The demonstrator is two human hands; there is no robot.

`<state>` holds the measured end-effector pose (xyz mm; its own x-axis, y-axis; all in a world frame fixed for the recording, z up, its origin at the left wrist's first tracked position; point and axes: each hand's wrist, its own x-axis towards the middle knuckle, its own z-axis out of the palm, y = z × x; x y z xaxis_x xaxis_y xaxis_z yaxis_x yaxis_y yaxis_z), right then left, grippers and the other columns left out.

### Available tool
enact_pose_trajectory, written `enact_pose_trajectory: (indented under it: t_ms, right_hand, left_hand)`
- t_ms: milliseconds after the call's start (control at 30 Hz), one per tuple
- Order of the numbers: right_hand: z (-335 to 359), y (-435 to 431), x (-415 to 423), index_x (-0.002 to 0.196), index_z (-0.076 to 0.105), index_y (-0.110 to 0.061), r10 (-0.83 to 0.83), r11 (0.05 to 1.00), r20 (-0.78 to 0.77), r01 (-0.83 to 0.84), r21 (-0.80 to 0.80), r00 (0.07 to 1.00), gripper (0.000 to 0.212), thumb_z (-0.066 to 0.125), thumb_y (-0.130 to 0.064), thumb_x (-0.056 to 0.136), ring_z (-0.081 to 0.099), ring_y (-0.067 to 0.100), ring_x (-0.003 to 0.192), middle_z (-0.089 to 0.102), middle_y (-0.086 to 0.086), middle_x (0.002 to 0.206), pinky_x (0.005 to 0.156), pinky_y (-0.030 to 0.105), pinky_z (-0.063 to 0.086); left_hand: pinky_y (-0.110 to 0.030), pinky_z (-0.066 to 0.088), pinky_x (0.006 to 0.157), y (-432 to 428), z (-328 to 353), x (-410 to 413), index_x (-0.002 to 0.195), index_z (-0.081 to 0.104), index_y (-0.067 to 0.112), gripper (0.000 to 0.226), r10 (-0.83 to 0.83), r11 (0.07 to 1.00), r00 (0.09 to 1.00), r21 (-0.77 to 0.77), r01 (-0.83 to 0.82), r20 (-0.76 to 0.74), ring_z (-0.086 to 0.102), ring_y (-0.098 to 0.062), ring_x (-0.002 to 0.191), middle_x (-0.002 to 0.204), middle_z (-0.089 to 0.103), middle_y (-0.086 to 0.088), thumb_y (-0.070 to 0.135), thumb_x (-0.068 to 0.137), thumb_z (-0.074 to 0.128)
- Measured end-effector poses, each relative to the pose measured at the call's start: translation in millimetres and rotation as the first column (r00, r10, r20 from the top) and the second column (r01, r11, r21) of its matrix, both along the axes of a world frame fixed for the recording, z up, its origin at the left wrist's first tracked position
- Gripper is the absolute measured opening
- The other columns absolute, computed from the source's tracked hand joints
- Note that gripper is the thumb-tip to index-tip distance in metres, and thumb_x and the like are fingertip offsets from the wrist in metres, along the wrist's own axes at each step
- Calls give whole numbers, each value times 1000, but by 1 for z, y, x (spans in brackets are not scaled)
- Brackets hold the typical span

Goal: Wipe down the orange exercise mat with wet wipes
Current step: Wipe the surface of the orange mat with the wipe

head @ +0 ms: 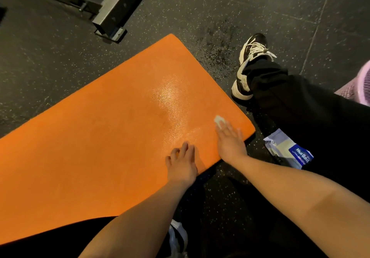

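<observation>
Orange mat (96,141) on the floor (56,53) under both your hands, pack of wipes (290,152) right of your right fingers, left hand (182,164) propped on spread, bent fingertips, holding nothing, right hand (230,142) flat, straight fingers pressing the wipe (219,120) onto the mat.

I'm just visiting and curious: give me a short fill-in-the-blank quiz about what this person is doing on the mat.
1. The mat being cleaned is ____ in colour.
2. The left hand and the right hand are both on the mat; the wipe lies under the fingers of the ____ one.
3. The shoe on the floor past the mat's edge is black and ____.

Missing words: orange; right; white.
</observation>
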<state>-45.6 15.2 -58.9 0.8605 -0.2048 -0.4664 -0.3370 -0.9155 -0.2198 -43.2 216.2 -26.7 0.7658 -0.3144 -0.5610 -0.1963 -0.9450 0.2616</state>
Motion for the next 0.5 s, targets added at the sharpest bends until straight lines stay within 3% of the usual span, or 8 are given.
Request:
enact_pose_trajectory:
  t_ms: [100, 167, 267, 333, 400, 500]
  right_hand:
    - [-2, -7, 11, 163, 3, -20, -212, 977, -12, 212, 19, 977, 60, 26, -24, 107, -14, 16, 155, -7, -3, 170, 125, 47, -5]
    - [-3, 5, 9, 163, 4, -21, -137, 989, 13, 136, 64, 990, 60, 26, -24, 107, -14, 15, 155, -7, -2, 170, 125, 46, -5]
    - [-1, 23, 5, 162, 6, -25, 107, 985, 28, -110, 133, 994, 57, 26, -27, 109, -13, 12, 155, -5, -6, 170, 125, 45, -6]
    - [-4, 18, 8, 162, 9, -27, 143, 982, 29, -146, 121, 989, 55, 24, -29, 110, -12, 12, 155, -3, -8, 170, 125, 46, -5]
    - [-6, 4, 13, 163, 10, -26, 55, 997, 23, -57, 59, 998, 56, 25, -29, 109, -11, 13, 155, -3, -8, 170, 126, 47, -4]
    - [-9, -23, 18, 163, 6, -22, -230, 973, -11, 230, 4, 973, 60, 27, -29, 107, -14, 15, 155, -8, -2, 170, 126, 48, -5]
  left_hand:
    - [-51, 16, 117, -12, -2, 12, 155, 19, 34, 55, 27, 1000, 999, 0, -27, -21, 10, -29, 148, 168, 3, 7, 37, 102, 30]
    - [-51, 15, 118, -21, -4, 20, 157, 16, 33, 55, 55, 998, 998, 19, -54, -40, 9, -31, 148, 168, 0, 5, 41, 103, 25]
    - [-51, 14, 119, -31, -5, 30, 159, 13, 33, 58, 73, 997, 995, 26, -71, -66, 8, -34, 149, 169, -2, 3, 43, 104, 27]
    - [-51, 15, 118, -38, -6, 35, 158, 15, 34, 58, 55, 998, 996, 17, -54, -74, 8, -35, 148, 169, -2, 3, 43, 103, 30]
    - [-52, 15, 119, -45, -6, 40, 158, 15, 35, 58, 37, 999, 996, 15, -36, -84, 8, -35, 148, 169, -2, 3, 43, 103, 32]
    - [-53, 15, 118, -50, -7, 44, 157, 15, 37, 59, 30, 999, 994, 25, -27, -109, 7, -37, 147, 168, -3, 4, 43, 102, 36]
